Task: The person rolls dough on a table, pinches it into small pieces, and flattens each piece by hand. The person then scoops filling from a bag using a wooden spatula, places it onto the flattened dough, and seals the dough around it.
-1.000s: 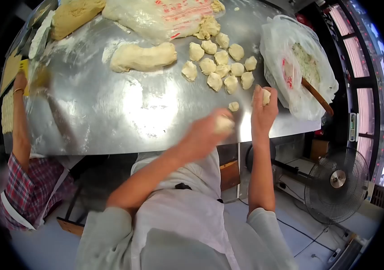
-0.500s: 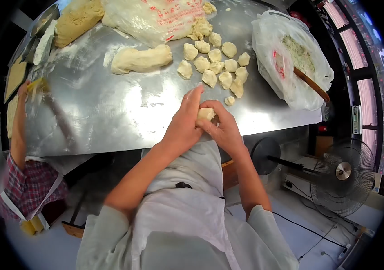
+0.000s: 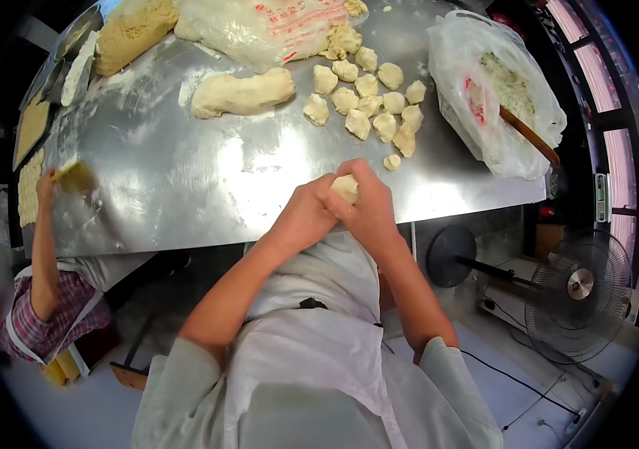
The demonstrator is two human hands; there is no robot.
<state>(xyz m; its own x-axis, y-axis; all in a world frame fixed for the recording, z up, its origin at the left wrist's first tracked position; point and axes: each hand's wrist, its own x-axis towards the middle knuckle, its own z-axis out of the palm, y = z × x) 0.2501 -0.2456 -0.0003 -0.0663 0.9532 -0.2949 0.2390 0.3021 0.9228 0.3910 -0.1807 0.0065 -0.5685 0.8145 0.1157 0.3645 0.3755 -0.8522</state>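
A pale piece of dough [image 3: 346,188] is held between my two hands, just over the near edge of the steel table [image 3: 207,194]. My left hand [image 3: 307,206] is closed against its left side. The fingers of my right hand [image 3: 370,196] wrap round its top and right side. Part of the piece is hidden by the fingers. Beyond my hands lie several dough lumps [image 3: 368,106], with one small bit [image 3: 392,162] nearest me. To their left rests a thick dough log [image 3: 243,93].
A white plastic bag [image 3: 462,90] holds a pale, green-flecked filling with a wooden handle [image 3: 529,135] in it. Plastic-covered dough [image 3: 248,30] and a yellowish dough block [image 3: 136,36] lie at the back. At left, a co-worker's hand [image 3: 46,187] holds a yellow scraper or brush. A fan [image 3: 580,284] stands right.
My left fingers, stretched upward before, are now folded in by the dough piece, and my right hand covers more of its top. The co-worker's hand has moved nearer the table's front with the yellow tool.
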